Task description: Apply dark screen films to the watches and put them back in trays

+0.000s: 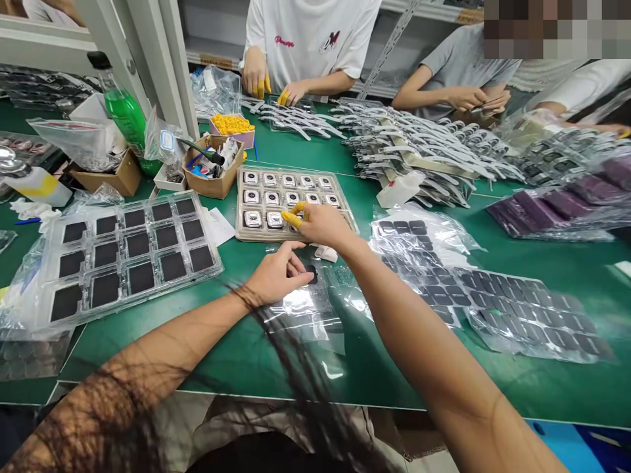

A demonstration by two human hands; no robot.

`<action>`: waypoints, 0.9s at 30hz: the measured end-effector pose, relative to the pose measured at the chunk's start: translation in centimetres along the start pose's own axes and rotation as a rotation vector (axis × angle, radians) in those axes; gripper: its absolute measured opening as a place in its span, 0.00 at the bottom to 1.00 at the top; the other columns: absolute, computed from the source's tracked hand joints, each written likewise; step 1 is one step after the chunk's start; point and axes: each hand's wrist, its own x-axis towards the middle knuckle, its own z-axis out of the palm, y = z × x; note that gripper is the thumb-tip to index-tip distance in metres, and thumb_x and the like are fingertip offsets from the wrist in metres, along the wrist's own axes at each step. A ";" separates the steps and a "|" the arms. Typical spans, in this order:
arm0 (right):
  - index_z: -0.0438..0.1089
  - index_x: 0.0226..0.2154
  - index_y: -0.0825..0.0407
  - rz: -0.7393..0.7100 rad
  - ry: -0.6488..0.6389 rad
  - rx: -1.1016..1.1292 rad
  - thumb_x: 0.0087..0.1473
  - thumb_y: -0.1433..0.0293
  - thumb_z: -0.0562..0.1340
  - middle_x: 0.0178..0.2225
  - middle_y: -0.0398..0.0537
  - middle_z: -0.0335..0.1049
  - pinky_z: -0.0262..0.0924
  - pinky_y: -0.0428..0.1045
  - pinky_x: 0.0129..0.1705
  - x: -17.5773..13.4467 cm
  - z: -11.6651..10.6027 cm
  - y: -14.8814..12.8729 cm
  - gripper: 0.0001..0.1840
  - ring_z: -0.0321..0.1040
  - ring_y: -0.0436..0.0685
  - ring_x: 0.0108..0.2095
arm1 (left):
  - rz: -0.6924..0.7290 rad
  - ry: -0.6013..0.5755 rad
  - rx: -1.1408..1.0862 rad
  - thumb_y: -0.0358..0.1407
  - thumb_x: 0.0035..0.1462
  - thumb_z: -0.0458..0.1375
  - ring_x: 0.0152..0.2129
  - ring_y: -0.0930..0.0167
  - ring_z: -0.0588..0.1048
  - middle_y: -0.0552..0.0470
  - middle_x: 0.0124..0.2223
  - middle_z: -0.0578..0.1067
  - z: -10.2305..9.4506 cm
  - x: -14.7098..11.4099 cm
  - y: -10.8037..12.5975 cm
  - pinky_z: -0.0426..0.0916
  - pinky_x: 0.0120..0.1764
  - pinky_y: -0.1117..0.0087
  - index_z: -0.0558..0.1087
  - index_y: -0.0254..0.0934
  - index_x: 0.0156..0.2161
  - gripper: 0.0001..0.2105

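Note:
A clear tray [241,233] holds rows of square silver watch cases [275,220], their round dark sensor backs facing up. My right hand [323,226], with yellow finger cots on its thumb and forefinger, reaches over the tray's front row. Its fingertips close at a watch case there, mostly hidden under them. My left hand [276,274] is just in front of the tray, fingers curled. Its thumb and fingers meet at a small black square piece [312,273] above clear plastic film [315,315]. A crumpled white scrap [326,253] lies beside the tray under my right wrist.
To the left is a larger clear tray [219,266] of black squares. Sheets of black squares [513,289] lie right. Behind them are piled white straps [399,138] and purple packs [557,197]. Small boxes [211,187] and a green bottle [125,108] stand back left. Co-workers sit opposite.

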 end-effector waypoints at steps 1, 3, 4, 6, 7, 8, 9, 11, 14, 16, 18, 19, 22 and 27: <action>0.88 0.40 0.43 0.001 -0.009 0.001 0.63 0.51 0.86 0.24 0.46 0.75 0.71 0.60 0.55 0.3 -0.3 -0.3 0.17 0.84 0.74 0.42 | 0.002 -0.004 -0.002 0.32 0.62 0.82 0.37 0.61 0.92 0.53 0.41 0.92 0.0 0.0 -0.1 0.85 0.45 0.62 0.79 0.40 0.66 0.30; 0.82 0.35 0.41 0.014 -0.007 0.014 0.58 0.57 0.89 0.20 0.40 0.67 0.71 0.61 0.55 0.7 -1.1 -0.8 0.19 0.81 0.72 0.38 | 0.003 -0.006 -0.011 0.30 0.61 0.82 0.38 0.61 0.92 0.53 0.41 0.92 0.1 0.2 -0.2 0.86 0.46 0.61 0.79 0.41 0.65 0.30; 0.79 0.32 0.41 0.024 0.007 0.026 0.56 0.60 0.90 0.19 0.39 0.65 0.71 0.61 0.55 0.6 -1.7 -0.9 0.21 0.79 0.71 0.37 | 0.000 -0.003 -0.013 0.29 0.61 0.83 0.38 0.60 0.92 0.53 0.41 0.92 0.2 0.3 -0.2 0.86 0.46 0.61 0.80 0.42 0.65 0.30; 0.74 0.28 0.41 0.039 0.044 0.043 0.57 0.64 0.88 0.19 0.39 0.65 0.71 0.62 0.55 -0.5 -2.6 -1.1 0.24 0.76 0.67 0.35 | -0.012 0.007 -0.008 0.29 0.60 0.84 0.37 0.60 0.93 0.52 0.40 0.92 0.4 0.4 -0.2 0.87 0.46 0.60 0.81 0.43 0.64 0.31; 0.74 0.28 0.41 0.044 0.072 0.078 0.58 0.63 0.87 0.21 0.42 0.68 0.72 0.63 0.54 -1.6 -2.8 -1.0 0.23 0.76 0.66 0.35 | -0.022 0.018 -0.009 0.29 0.59 0.85 0.37 0.59 0.93 0.51 0.41 0.92 0.4 0.5 -0.2 0.87 0.46 0.59 0.81 0.43 0.65 0.32; 0.75 0.30 0.41 0.050 0.103 0.130 0.59 0.61 0.87 0.24 0.45 0.74 0.73 0.65 0.53 -3.0 -2.8 -0.8 0.22 0.76 0.66 0.35 | -0.037 0.026 -0.019 0.29 0.58 0.87 0.37 0.59 0.93 0.49 0.43 0.93 0.5 0.5 -0.1 0.87 0.46 0.59 0.81 0.43 0.66 0.34; 0.78 0.32 0.41 0.052 0.130 0.207 0.60 0.54 0.86 0.29 0.50 0.80 0.76 0.65 0.51 -4.6 -2.5 -0.5 0.20 0.78 0.67 0.36 | -0.053 0.039 -0.039 0.29 0.56 0.89 0.37 0.59 0.93 0.47 0.46 0.93 0.6 0.5 0.0 0.88 0.46 0.58 0.82 0.42 0.69 0.38; 0.85 0.36 0.41 0.104 0.175 0.668 0.49 0.45 0.91 0.40 0.58 0.89 0.80 0.67 0.46 -8.2 -1.3 0.2 0.26 0.83 0.71 0.41 | -0.070 0.071 -0.081 0.27 0.53 0.91 0.38 0.59 0.93 0.42 0.51 0.94 0.6 0.4 0.1 0.89 0.48 0.57 0.82 0.42 0.72 0.44; 0.87 0.32 0.38 0.207 0.139 0.885 0.37 0.41 0.94 0.40 0.58 0.89 0.83 0.73 0.49 -12.2 1.0 1.1 0.30 0.86 0.75 0.42 | -0.067 0.075 -0.083 0.23 0.50 0.91 0.40 0.58 0.94 0.47 0.47 0.94 0.5 0.1 0.2 0.90 0.51 0.56 0.89 0.46 0.64 0.38; 0.87 0.30 0.37 0.226 0.092 0.903 0.37 0.42 0.93 0.38 0.56 0.89 0.84 0.75 0.54 -13.3 2.2 1.3 0.28 0.87 0.77 0.43 | -0.082 0.049 -0.072 0.24 0.49 0.91 0.42 0.56 0.94 0.50 0.41 0.93 0.3 0.0 0.0 0.90 0.54 0.54 0.91 0.47 0.56 0.32; 0.86 0.29 0.38 0.209 0.052 0.909 0.40 0.43 0.92 0.37 0.55 0.89 0.84 0.74 0.56 -13.3 2.9 1.3 0.26 0.86 0.77 0.43 | -0.111 0.043 -0.114 0.25 0.47 0.92 0.42 0.56 0.94 0.50 0.42 0.94 0.1 -0.2 -0.1 0.91 0.55 0.53 0.92 0.46 0.55 0.31; 0.86 0.30 0.38 0.198 0.045 0.908 0.43 0.45 0.90 0.37 0.54 0.89 0.84 0.73 0.57 -13.1 3.1 1.3 0.23 0.86 0.76 0.44 | -0.123 0.051 -0.151 0.26 0.46 0.93 0.43 0.56 0.95 0.48 0.44 0.95 0.0 -0.2 -0.1 0.91 0.55 0.54 0.93 0.45 0.56 0.32; 0.88 0.32 0.41 0.139 0.106 0.839 0.50 0.54 0.84 0.42 0.55 0.90 0.82 0.70 0.63 -12.5 3.4 1.1 0.12 0.85 0.74 0.49 | -0.140 0.094 -0.232 0.27 0.42 0.94 0.40 0.60 0.94 0.47 0.46 0.95 -0.4 -0.2 0.2 0.91 0.51 0.60 0.92 0.42 0.59 0.37; 0.87 0.34 0.42 0.054 0.154 0.775 0.56 0.55 0.84 0.49 0.56 0.85 0.78 0.66 0.62 -12.3 2.4 1.6 0.12 0.80 0.72 0.55 | -0.196 0.109 -0.230 0.38 0.31 0.97 0.36 0.64 0.92 0.49 0.43 0.93 -0.7 -0.3 1.4 0.90 0.45 0.64 0.92 0.37 0.54 0.41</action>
